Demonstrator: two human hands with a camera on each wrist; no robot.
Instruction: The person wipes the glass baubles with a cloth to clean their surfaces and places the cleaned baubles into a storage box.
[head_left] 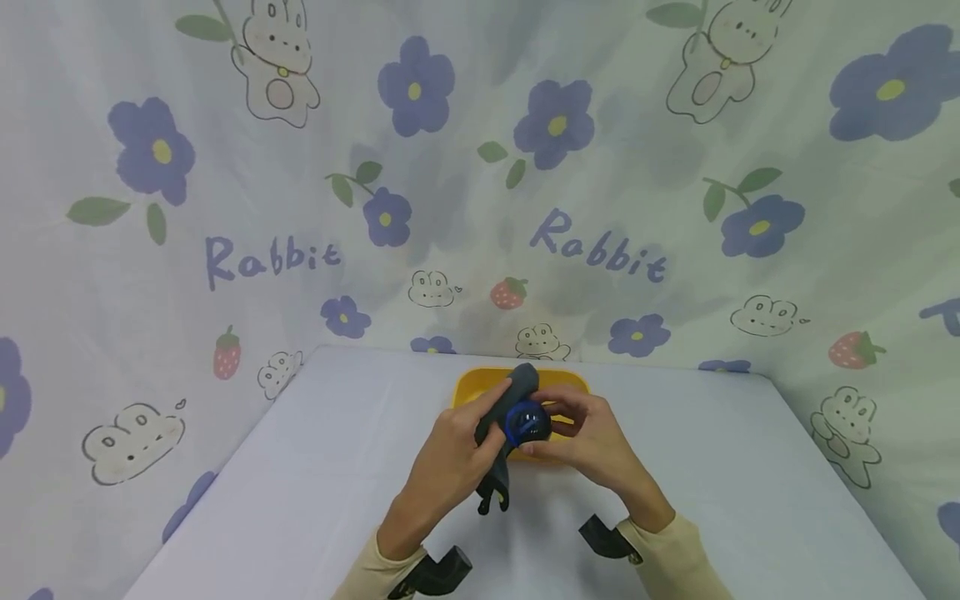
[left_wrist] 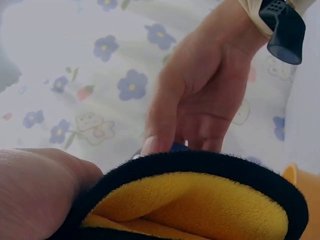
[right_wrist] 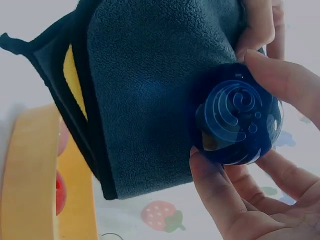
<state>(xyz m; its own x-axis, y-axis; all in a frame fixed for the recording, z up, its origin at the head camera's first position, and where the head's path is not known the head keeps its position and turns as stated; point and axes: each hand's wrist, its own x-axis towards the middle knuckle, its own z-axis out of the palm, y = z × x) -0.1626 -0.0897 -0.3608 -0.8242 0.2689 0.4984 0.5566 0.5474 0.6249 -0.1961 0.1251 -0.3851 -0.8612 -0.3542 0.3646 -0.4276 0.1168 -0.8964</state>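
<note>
My left hand (head_left: pixel 448 457) grips a folded microfibre cloth (head_left: pixel 522 383), dark grey outside with a yellow fleece side that shows plainly in the left wrist view (left_wrist: pixel 210 200). Against the cloth sits a glossy, see-through blue ball (right_wrist: pixel 235 117) with a swirling wave pattern and small circles on its face. The fingers and thumb of my right hand (head_left: pixel 600 433) pinch this ball around its edge. In the head view the two hands meet over the table, the left thumb lying on the cloth close beside the ball. One lower corner of the cloth hangs loose.
Behind the hands stands a yellow plastic basket (head_left: pixel 468 383) on the white table (head_left: pixel 330 467). Red rounded things (right_wrist: pixel 60 192) show inside it in the right wrist view. A white curtain (head_left: pixel 465 183) printed with flowers and rabbits hangs behind the table.
</note>
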